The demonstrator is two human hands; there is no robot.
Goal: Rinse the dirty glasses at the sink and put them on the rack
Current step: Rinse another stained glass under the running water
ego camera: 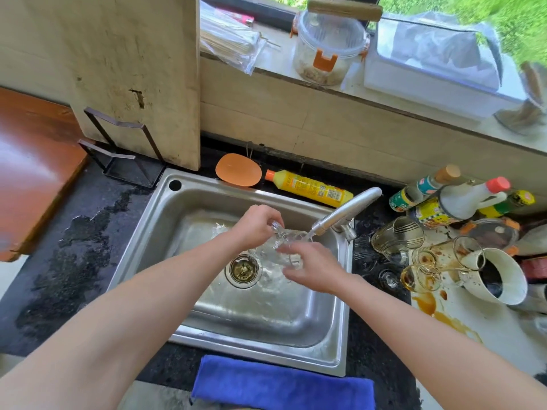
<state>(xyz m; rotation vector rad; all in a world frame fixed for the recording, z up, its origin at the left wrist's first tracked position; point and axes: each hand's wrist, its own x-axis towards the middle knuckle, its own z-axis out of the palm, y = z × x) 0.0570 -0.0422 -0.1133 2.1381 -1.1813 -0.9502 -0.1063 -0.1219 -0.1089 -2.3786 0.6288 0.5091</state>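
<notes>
A clear glass point(285, 247) lies tilted under the running faucet point(346, 211) over the steel sink point(296, 329). My left hand point(256, 224) grips its base end from the left. My right hand point(313, 269) holds its rim end from the right, fingers partly inside or round it; the water blurs which. Several dirty glasses point(420, 270) with brown residue lie and stand on the counter right of the sink. A ribbed glass point(396, 236) lies on its side beside them. A black wire rack point(124, 155) stands at the sink's back left corner.
A white pitcher point(497, 279) lies tipped beside the glasses, with brown spills in front. Sauce bottles point(461, 199) crowd the back right. A yellow detergent bottle point(307, 187) and an orange scrubber point(238, 170) lie behind the sink. A blue cloth point(281, 383) hangs at the front edge. A cutting board point(139, 78) leans in the rack.
</notes>
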